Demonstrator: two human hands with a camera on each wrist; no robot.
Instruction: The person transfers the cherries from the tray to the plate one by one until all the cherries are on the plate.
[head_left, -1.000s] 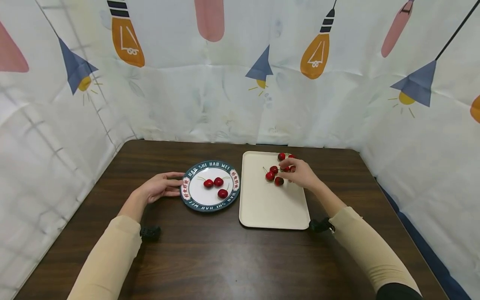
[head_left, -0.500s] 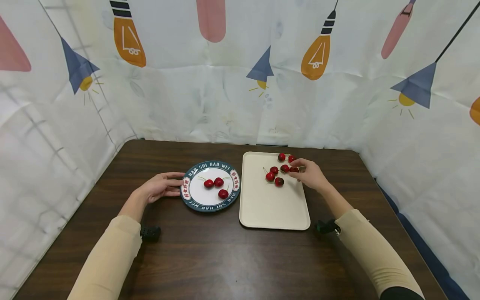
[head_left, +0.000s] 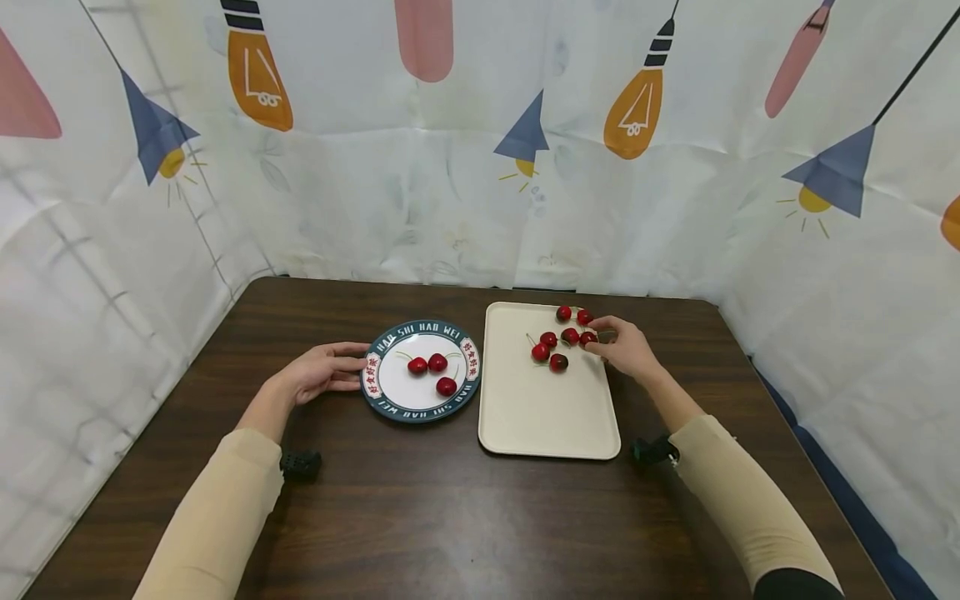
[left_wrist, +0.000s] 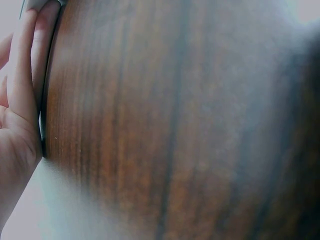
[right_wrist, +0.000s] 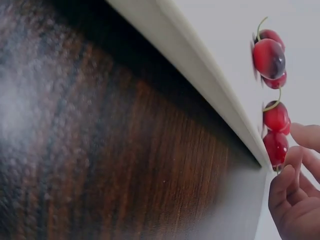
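Observation:
My left hand (head_left: 326, 371) rests at the left rim of a round plate (head_left: 420, 415) with a dark green lettered border, its fingers nearly straight. On the plate lie 3 red cherries (head_left: 437, 362) with stems. My right hand (head_left: 626, 350) reaches over the right edge of a cream rectangular tray (head_left: 547, 417). Its thumb and index finger close around the rightmost cherry (right_wrist: 276, 148) at the stem end, low over the tray. Other dark red cherries (head_left: 558, 362) lie to its left and behind it. In the left wrist view, fingers (left_wrist: 22, 75) lie along the plate's edge.
Plate and tray stand side by side on a dark wood-grain table (head_left: 420, 517). A white curtain (head_left: 337, 208) printed with lamps and bulbs surrounds the table's back and sides. The tray has a low raised rim (right_wrist: 200, 60).
My right hand has moved right, from over the middle cherries to the one by the tray's right edge, and its fingers have closed in there. The left hand and plate stay put.

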